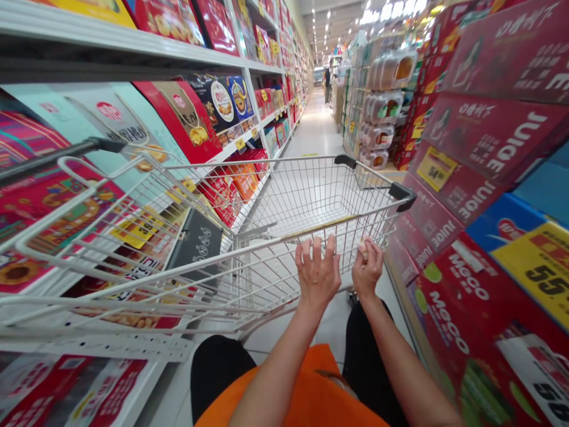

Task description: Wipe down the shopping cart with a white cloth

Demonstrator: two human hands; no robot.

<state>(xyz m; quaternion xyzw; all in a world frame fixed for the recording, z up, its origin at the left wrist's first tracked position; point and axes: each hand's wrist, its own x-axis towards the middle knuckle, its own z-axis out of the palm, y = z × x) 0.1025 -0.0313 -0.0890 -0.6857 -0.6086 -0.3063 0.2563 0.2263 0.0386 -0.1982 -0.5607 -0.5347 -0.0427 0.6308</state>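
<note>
A white wire shopping cart [262, 246] with black corner caps stands sideways in front of me, its basket bare inside. My left hand [317, 273] is at its near side, fingers curled at the wires just under the top rim. Close by on the right, my right hand [368, 270] is closed, fingers bent in toward the thumb near the cart's front end. Something small and pale may be between those fingertips, but I cannot make it out. A dark grey panel [198, 243] with round symbols is fixed at the cart's back end.
Shelves [186, 53] with gift boxes line the left, close to the cart. Stacked red drink cartons [448, 290] with yellow price tags rise on my right. Shrink-wrapped packs [377, 127] stand farther along. The aisle floor [317, 124] runs ahead to a distant person [328, 83].
</note>
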